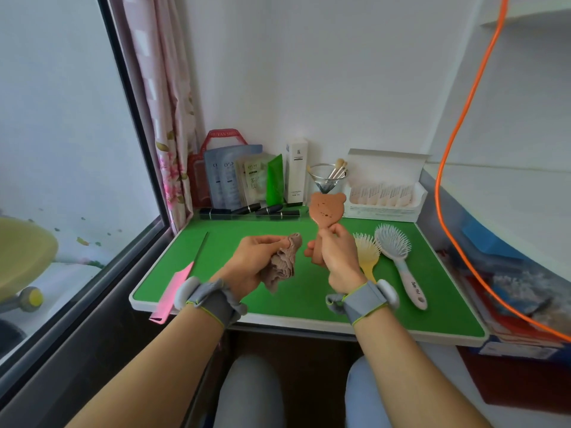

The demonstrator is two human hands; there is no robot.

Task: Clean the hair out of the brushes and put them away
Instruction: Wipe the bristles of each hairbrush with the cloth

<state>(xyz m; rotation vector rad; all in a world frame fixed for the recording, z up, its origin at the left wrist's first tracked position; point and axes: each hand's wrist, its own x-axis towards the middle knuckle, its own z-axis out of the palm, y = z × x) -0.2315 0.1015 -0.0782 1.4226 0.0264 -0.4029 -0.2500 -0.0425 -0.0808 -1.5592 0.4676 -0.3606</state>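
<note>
I see the right hand (332, 253) gripping the handle of a bear-shaped brown brush (326, 210) held upright over the green table (216, 264), the left hand (259, 261) clutching a crumpled brownish cloth (284, 264) just beside it, with a yellow brush (367, 253) and a pale blue brush (398, 257) lying to the right.

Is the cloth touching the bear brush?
Apart. The head view shows a strip of green table between the cloth, held in the left hand, and the bear brush, held in the right hand.
</note>
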